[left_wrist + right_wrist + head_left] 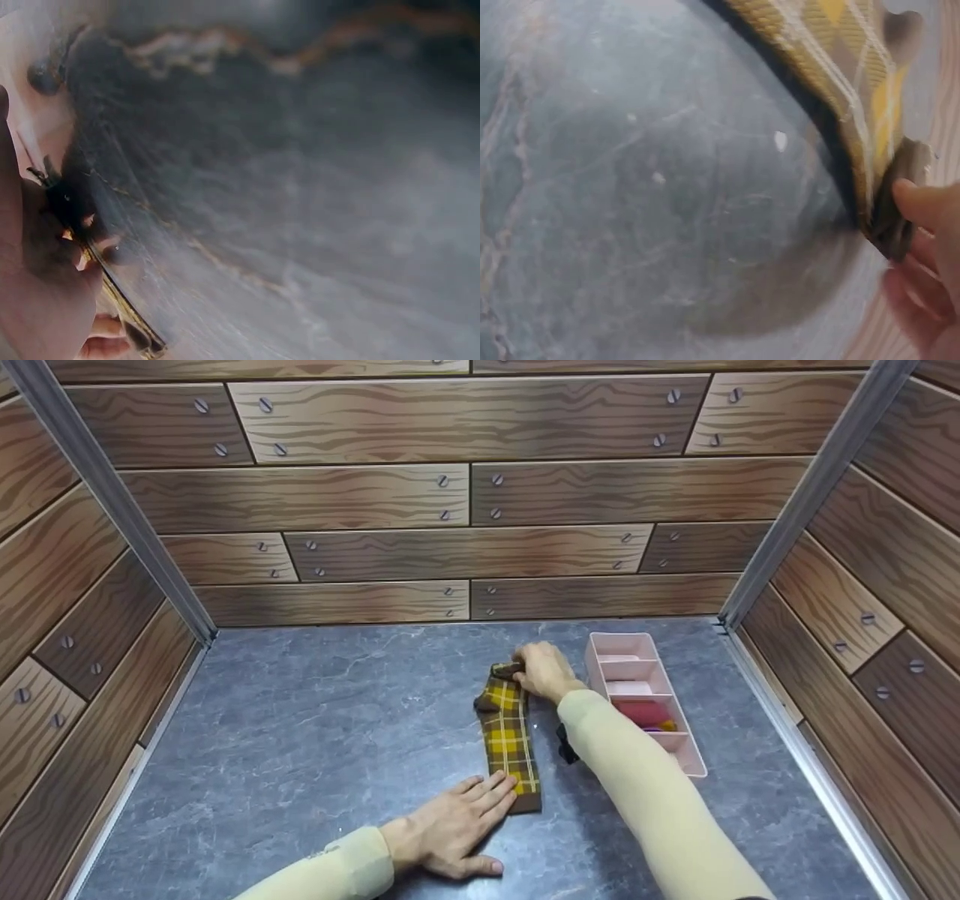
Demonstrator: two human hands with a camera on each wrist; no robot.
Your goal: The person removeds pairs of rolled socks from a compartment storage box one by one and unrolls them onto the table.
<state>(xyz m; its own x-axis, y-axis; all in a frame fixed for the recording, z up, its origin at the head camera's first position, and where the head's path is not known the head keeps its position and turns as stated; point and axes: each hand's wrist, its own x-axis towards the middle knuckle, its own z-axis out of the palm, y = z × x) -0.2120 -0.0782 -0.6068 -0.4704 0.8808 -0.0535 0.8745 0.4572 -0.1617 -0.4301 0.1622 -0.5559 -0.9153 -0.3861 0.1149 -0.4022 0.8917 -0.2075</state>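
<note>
A yellow and brown plaid sock (504,731) lies lengthwise on the grey table, its brown cuff toward the near side. My right hand (546,669) pinches the brown far end between thumb and fingers; in the right wrist view that end of the sock (877,112) is folded and lifted a little. My left hand (461,825) rests flat at the cuff end, its straight fingertips on the plaid and its thumb spread on the table. In the left wrist view the left hand (45,285) fills the left edge, with the sock (124,307) seen thin beyond it.
A pink tray (592,664) with several compartments stands right of the sock, partly behind the right forearm. One compartment holds a folded red cloth (642,712). A small black object (566,746) lies beside the right sleeve. Wood-patterned walls (465,495) enclose the table (315,720).
</note>
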